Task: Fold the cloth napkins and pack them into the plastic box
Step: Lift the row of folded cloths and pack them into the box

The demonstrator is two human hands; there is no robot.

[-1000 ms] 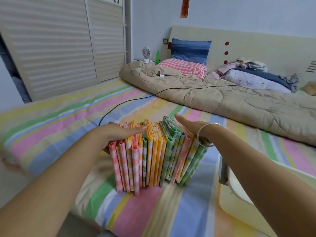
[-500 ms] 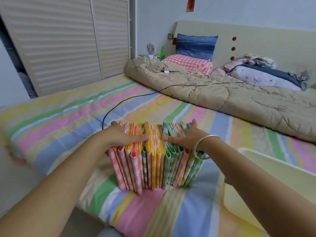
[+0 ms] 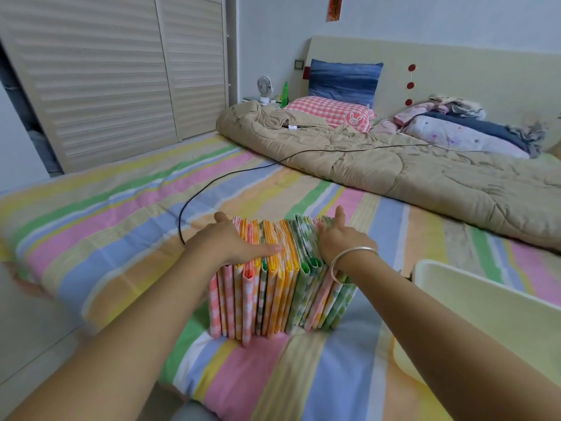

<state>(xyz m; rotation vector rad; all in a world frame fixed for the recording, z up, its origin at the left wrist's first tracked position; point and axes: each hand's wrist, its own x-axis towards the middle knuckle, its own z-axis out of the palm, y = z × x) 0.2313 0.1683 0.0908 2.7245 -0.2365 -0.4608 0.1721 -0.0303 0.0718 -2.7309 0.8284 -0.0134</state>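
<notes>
The folding looks finished, as far as you can see here. The cloth napkins (image 3: 273, 299) stand on edge in one tight row on the striped bed (image 3: 121, 214), folded edges up. Pink and red checks are at your left, orange and yellow in the middle, green and pale pink at your right. No unfolded cloth shows anywhere on the sheet.

Your left hand (image 3: 230, 243) lies across the top of the left half of the row, with its fingers stretched flat and pressing on the folds rather than wrapped round anything. Your right hand (image 3: 341, 238), the one with the silver bracelet (image 3: 349, 256), sits on top of the green end. One finger points away from you, while the others dip towards the folds, so you cannot tell whether that hand grips a napkin or only presses. Between them the hands bracket the row from both ends, which reads as squaring it up or readying a lift.

The packing has not started. The plastic box (image 3: 455, 273) sits just beside the row at your lower right, and the part of it in view holds no napkins. Its near end runs out of the picture.

What is left, then, is the whole transfer of the row into the box. A black cable (image 3: 212, 183) runs across the sheet just behind your left hand, and a beige quilt (image 3: 425, 177) lies well beyond.
</notes>
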